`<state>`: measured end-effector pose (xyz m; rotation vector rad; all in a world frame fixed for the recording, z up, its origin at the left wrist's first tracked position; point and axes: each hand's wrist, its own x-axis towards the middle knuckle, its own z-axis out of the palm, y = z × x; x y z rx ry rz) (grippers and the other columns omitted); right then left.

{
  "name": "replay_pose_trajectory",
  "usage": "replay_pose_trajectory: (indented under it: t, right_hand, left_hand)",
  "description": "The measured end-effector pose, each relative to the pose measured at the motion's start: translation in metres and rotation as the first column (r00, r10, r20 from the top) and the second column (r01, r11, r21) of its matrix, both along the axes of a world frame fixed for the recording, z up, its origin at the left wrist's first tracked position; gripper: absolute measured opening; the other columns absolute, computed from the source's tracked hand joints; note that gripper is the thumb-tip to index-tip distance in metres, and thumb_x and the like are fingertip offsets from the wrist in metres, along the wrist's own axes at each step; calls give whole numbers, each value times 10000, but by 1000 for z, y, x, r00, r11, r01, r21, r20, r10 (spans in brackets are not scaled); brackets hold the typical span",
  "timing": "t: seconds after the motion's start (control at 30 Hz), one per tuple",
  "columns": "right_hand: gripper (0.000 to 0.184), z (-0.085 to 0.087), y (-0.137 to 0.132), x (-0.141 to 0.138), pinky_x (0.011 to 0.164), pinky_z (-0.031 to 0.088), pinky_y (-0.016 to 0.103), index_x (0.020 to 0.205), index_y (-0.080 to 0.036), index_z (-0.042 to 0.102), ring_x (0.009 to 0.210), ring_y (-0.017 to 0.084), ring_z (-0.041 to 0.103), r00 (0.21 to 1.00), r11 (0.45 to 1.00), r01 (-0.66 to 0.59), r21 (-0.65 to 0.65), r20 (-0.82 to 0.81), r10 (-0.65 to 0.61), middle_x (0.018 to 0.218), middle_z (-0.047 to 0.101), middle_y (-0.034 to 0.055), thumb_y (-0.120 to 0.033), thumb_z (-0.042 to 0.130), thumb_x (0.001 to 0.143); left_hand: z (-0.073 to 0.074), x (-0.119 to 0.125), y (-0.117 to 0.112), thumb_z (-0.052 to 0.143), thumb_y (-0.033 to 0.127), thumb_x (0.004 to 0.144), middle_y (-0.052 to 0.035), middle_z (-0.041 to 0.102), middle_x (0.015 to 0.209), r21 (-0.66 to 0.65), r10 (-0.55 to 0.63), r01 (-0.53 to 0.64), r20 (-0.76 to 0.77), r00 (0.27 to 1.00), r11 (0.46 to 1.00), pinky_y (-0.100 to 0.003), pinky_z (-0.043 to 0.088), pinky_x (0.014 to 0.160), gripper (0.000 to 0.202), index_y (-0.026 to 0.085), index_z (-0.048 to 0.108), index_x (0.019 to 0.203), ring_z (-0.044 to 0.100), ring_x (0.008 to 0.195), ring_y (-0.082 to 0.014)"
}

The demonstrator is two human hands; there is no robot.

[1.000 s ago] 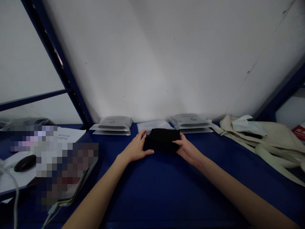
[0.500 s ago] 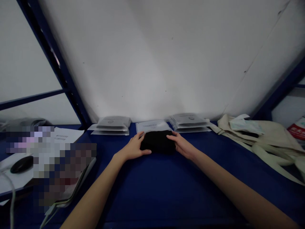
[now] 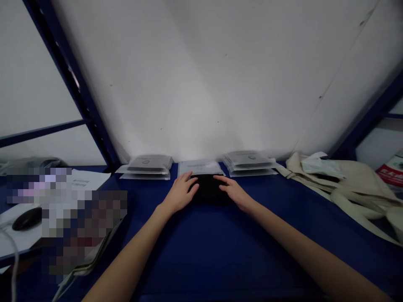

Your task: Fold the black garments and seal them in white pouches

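Note:
A black bundle [image 3: 210,191], apparently folded cloth, lies on the blue tabletop in front of me. My left hand [image 3: 181,192] rests on its left end with fingers stretched out and apart. On the other side my right hand [image 3: 234,191] touches the top right part, its fingers extended and not wrapped round it. Just behind the bundle lies a flat translucent bag [image 3: 200,167] with faint print, its front edge partly covered. How the black cloth is folded is too dark to make out.
Translucent zip bags form a left stack [image 3: 147,163] and a right stack [image 3: 248,161] against the white wall [image 3: 201,84]. At far left are papers [image 3: 91,178], a black mouse [image 3: 27,219] and cables. A beige cloth bag [image 3: 359,172] lies at right.
My left thumb has moved from the bundle's front edge up onto it. Both hands have shifted inward over the top, their hold loosened. The bundle stays in about the same place.

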<state>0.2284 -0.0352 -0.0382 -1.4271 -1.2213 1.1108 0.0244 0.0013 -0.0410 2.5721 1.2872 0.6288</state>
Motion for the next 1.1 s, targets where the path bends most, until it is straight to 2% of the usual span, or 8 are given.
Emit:
replay_pose_trajectory:
  t: [0.17,0.4,0.53,0.7,0.83,0.9,1.0,1.1]
  right_hand:
    - [528,1,2,-1,913,433,315,1175,-199,598,961,169,612,993,998,-16,-56,-119,9,1158,645,46,-66,502,673]
    - [564,7,14,-8,908,439,305,1147,-191,605,891,155,636,960,988,-86,-131,-277,46,1000,703,37,-29,466,624]
    - [547,10,23,-16,894,448,301,1122,-193,621,884,155,634,955,982,-125,-139,-285,81,1024,697,33,-31,457,626]
    - [570,3,30,-26,905,445,298,1111,-220,633,937,163,625,962,994,-71,-89,-269,45,1042,693,16,-27,447,609]
    - [545,-5,36,-26,916,441,314,1136,-245,618,1023,167,596,966,999,37,-26,-255,-42,1108,668,5,-61,470,644]
    - [472,-5,38,-22,931,429,332,1107,-240,634,1036,174,586,983,997,70,25,-171,-65,1114,663,11,-103,503,674]
    - [276,2,36,-12,969,388,385,967,-224,689,1024,214,582,980,991,53,121,184,-75,1041,679,39,-188,556,728]
    - [177,13,21,-10,998,340,440,890,-227,709,1042,272,564,832,965,-20,263,540,-130,1017,667,81,-254,579,772]
  left_hand:
    - [-2,6,-3,338,435,887,-115,301,1482,-35,7,-11,-120,993,999,-503,224,1085,535,146,439,1326,219,1375,-285]
    - [-2,1,2,355,486,850,-155,215,1507,-90,85,-98,-139,987,991,-536,206,1071,623,122,369,1355,156,1387,-334]
    - [-2,-2,6,369,458,843,-161,261,1488,-92,97,-109,-127,987,990,-510,214,1073,639,112,320,1378,202,1374,-320]
    - [-4,-5,8,360,445,855,-159,266,1480,-32,100,-103,-96,990,994,-491,224,1075,634,111,292,1389,231,1360,-301]
    - [-4,-5,7,351,465,869,-150,289,1468,0,90,-91,-100,991,996,-480,230,1075,622,113,312,1381,249,1347,-295]
    - [-4,-5,6,350,480,872,-151,301,1462,8,86,-86,-109,990,996,-477,240,1071,626,106,328,1373,263,1338,-300]
    - [-5,-5,5,340,500,877,-151,316,1454,8,85,-85,-123,989,996,-470,259,1063,628,97,356,1358,288,1322,-305]
    - [-5,-4,4,333,498,884,-154,323,1451,9,87,-87,-125,988,996,-457,267,1062,617,91,376,1344,295,1321,-301]
